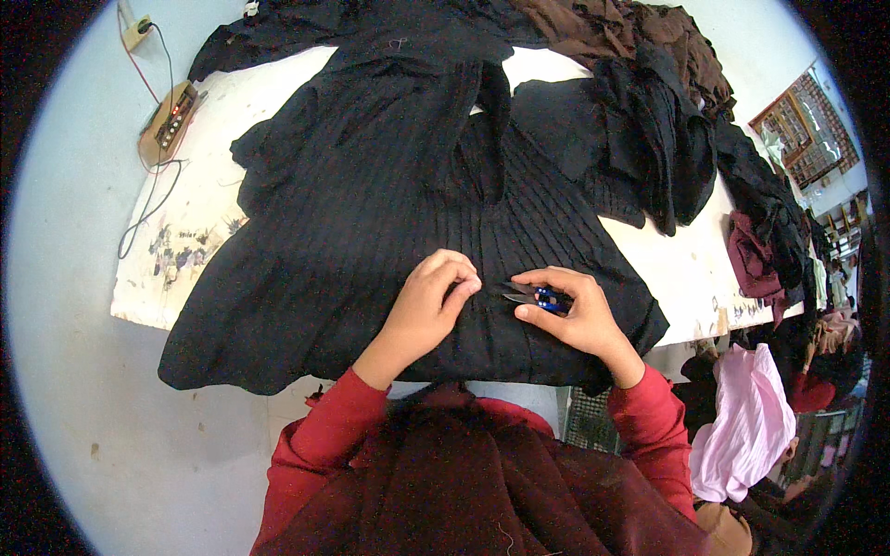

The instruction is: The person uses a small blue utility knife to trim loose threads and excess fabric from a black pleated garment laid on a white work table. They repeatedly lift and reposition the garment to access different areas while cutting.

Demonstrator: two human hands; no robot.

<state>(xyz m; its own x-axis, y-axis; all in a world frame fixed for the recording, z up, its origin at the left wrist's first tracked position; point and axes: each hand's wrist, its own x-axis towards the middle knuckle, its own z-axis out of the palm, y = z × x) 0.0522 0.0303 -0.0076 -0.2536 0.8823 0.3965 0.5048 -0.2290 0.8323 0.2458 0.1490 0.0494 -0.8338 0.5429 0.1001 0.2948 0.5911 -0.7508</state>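
A pale bluish wall [79, 241] stands left of the stained white table [215, 153], with a brown-framed latticed panel [808, 128] at upper right.

Garment [343, 222]: black, narrow pleats running lengthwise, sharpest right of centre. Spread across white surface [215, 130], narrower toward far end, widening toward near side; near edge reaching past surface's near edge. Looped fold at upper right, white showing through small gap beside it. Left side loosely rumpled, outline uneven. Snips [553, 300]: small, blue handles, pointed metal blades slightly apart, tips toward left, over garment's near half, handles within right hand [586, 312].
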